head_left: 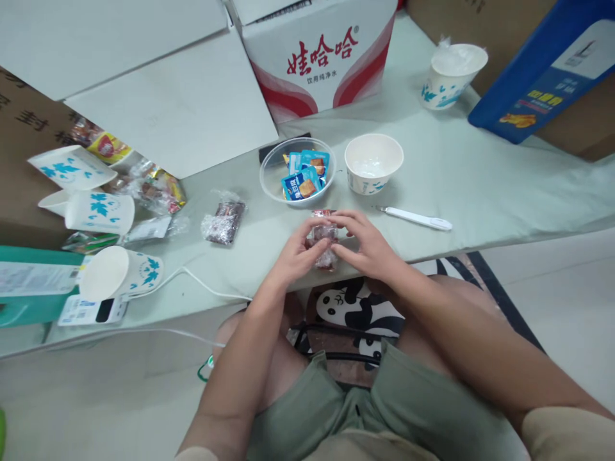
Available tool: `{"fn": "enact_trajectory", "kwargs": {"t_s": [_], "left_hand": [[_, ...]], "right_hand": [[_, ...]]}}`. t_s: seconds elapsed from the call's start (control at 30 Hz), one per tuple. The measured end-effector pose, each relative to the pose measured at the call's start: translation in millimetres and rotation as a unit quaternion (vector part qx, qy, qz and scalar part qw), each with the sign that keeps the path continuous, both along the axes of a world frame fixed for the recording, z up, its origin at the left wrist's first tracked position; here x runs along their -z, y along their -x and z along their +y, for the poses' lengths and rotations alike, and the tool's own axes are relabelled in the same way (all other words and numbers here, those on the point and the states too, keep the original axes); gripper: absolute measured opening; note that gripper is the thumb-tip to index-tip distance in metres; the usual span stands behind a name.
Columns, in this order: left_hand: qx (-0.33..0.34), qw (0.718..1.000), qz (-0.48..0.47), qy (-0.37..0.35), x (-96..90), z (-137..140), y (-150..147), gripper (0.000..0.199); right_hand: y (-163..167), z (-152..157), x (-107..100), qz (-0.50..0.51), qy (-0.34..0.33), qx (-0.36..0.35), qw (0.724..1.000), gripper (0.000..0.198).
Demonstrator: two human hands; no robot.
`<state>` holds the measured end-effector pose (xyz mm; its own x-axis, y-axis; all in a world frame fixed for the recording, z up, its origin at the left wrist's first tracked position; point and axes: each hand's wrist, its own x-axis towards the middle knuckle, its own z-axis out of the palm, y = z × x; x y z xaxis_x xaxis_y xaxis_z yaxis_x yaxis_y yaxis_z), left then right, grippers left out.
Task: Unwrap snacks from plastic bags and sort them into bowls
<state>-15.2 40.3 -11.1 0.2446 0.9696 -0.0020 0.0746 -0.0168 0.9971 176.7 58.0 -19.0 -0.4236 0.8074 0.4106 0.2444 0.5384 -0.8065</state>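
Note:
Near the table's front edge, a small reddish-brown packet in clear, crinkled plastic lies between my hands. My left hand has its thumb and fingers closed on the packet's left side. From the right, my right hand pinches it with curved fingers, and the fingers of both hands partly hide it. A similar brown packet in clear film rests on the table to the left. Just beyond my hands stand a clear plastic bowl with blue snack sachets and a white paper bowl.
On the right lies a white utility knife. Several paper cups and wrapped snacks crowd the left. A white cable crosses the front edge. Behind are a white carton, a lined paper cup and a blue box.

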Motion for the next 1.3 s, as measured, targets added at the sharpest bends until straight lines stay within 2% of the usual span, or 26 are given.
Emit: {"fn": "enact_trajectory", "kwargs": {"t_s": [0.13, 0.23, 0.3, 0.37, 0.43, 0.5, 0.57, 0.6, 0.67, 0.7, 0.73, 0.77, 0.83, 0.9, 0.97, 1.07, 1.2, 1.3], "left_hand": [[-0.051, 0.998, 0.027, -0.032, 3.7, 2.7, -5.4, 0.037], [-0.06, 0.997, 0.03, -0.042, 4.9, 4.6, -8.2, 0.034], [-0.064, 0.996, 0.052, -0.035, 4.7, 6.0, -8.8, 0.028], [-0.069, 0.994, 0.086, -0.026, 4.8, 7.4, -8.6, 0.02], [-0.076, 0.99, 0.115, -0.034, 5.6, 9.0, -8.2, 0.013], [-0.087, 0.986, 0.132, -0.049, 6.9, 10.4, -8.2, 0.01], [-0.098, 0.983, 0.143, -0.052, 7.3, 11.3, -8.9, 0.011], [-0.103, 0.982, 0.152, -0.054, 6.8, 11.4, -9.4, 0.012], [-0.111, 0.974, 0.185, -0.07, 4.7, 11.0, -10.8, 0.011], [-0.113, 0.969, 0.204, -0.082, 3.5, 10.5, -11.7, 0.01], [-0.117, 0.964, 0.22, -0.092, 2.5, 9.8, -13.0, 0.01], [-0.121, 0.961, 0.228, -0.097, 1.9, 9.1, -14.4, 0.01], [-0.133, 0.962, 0.221, -0.091, 2.6, 7.7, -17.3, 0.012], [-0.144, 0.967, 0.198, -0.072, 5.3, 6.3, -19.1, 0.015], [-0.146, 0.972, 0.176, -0.054, 8.3, 5.1, -18.3, 0.018], [-0.138, 0.977, 0.152, -0.051, 11.2, 3.6, -12.9, 0.023], [-0.143, 0.981, 0.12, -0.047, 12.8, 2.3, -9.1, 0.032], [-0.148, 0.984, 0.087, -0.04, 13.6, 3.6, -13.0, 0.033]], "right_hand": [[6.1, -0.7, 8.1, -0.031, -0.042, 0.022, 0.998, 0.044], [-3.6, 1.6, 7.0, -0.064, -0.064, 0.02, 0.996, 0.04], [-21.0, 4.2, 4.1, -0.107, -0.076, 0.073, 0.989, 0.035], [-44.5, 7.0, 2.0, -0.179, -0.071, 0.184, 0.964, 0.032], [-68.6, 9.4, 1.9, -0.271, -0.042, 0.282, 0.919, 0.033], [-87.2, 10.8, 2.3, -0.352, 0.003, 0.313, 0.882, 0.03], [-95.8, 10.2, 0.6, -0.376, 0.038, 0.301, 0.875, 0.024], [-95.5, 8.8, -1.5, -0.357, 0.053, 0.282, 0.889, 0.022], [-85.1, 3.8, -7.4, -0.257, 0.102, 0.216, 0.936, 0.02], [-75.3, 0.6, -10.4, -0.183, 0.147, 0.169, 0.957, 0.02], [-63.1, -2.7, -13.0, -0.1, 0.204, 0.117, 0.967, 0.02], [-49.2, -5.7, -14.7, -0.016, 0.266, 0.069, 0.962, 0.022], [-19.7, -9.6, -14.9, 0.129, 0.362, 0.005, 0.923, 0.024], [5.6, -9.9, -11.0, 0.216, 0.401, -0.005, 0.89, 0.024], [21.5, -7.7, -5.4, 0.248, 0.419, 0.016, 0.873, 0.024], [27.7, -4.5, 1.4, 0.237, 0.432, 0.042, 0.869, 0.022], [21.2, -5.7, 3.9, 0.21, 0.413, 0.038, 0.885, 0.024], [15.6, -6.5, 1.5, 0.187, 0.368, 0.031, 0.91, 0.026]]}}
